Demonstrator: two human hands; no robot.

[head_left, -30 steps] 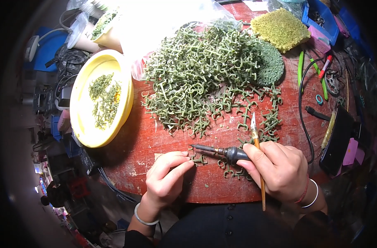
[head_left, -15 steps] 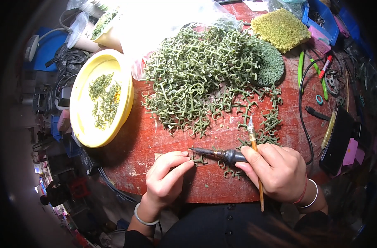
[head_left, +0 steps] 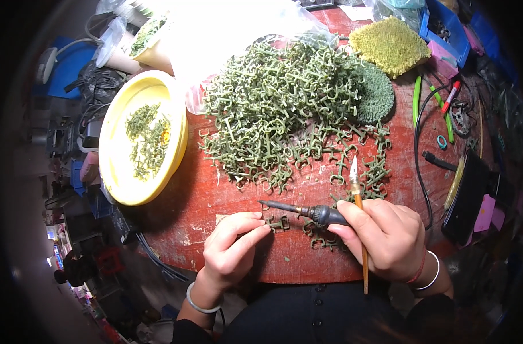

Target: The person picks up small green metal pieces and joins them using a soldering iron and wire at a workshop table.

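Observation:
My left hand (head_left: 231,243) rests near the table's front edge, thumb and fingers pinched on a small green piece that is mostly hidden. Other green H-shaped pieces (head_left: 280,223) lie just right of its fingertips. My right hand (head_left: 390,238) is closed round a soldering iron (head_left: 324,215), whose dark tip points left, above and apart from my left fingertips. The same hand also holds a craft knife (head_left: 358,200) with a wooden handle, its blade pointing away from me. Beyond both hands a large heap of green hooked pieces (head_left: 273,114) covers the table's middle.
On the left stands a yellow basin (head_left: 115,178) with green pieces in it. A round green pad (head_left: 377,94) and a yellow sponge-like block (head_left: 390,43) sit behind the heap. A black cable (head_left: 417,155), a phone-like dark slab (head_left: 466,195) and blue bins (head_left: 447,31) are right.
The soldering iron's tip has lifted off the spot by my left fingertips and moved slightly away from me. My right hand has shifted a little with the knife; my left hand stays put.

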